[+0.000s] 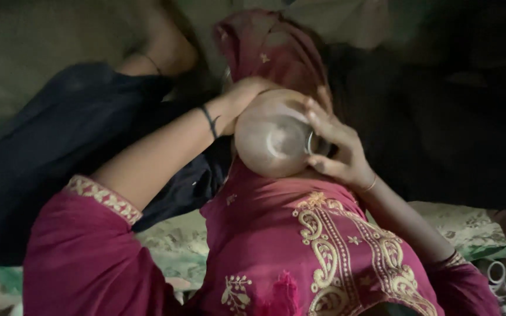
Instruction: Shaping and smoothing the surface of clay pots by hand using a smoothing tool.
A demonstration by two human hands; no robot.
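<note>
Round metal pot held up in front of chest, against magenta embroidered tunic, both hands on it. Left hand wraps over top left side of pot, grip curled on it; black thread band on wrist. Right hand grips right rim, fingers spread over edge, thin bangle on wrist. Dark blue cloth at left, patterned bedsheet below. Light very dim.

Dim room, low light. Pale floral-patterned bedsheet spread underneath; dark blue cloth heaped left. Far side lost in shadow.
</note>
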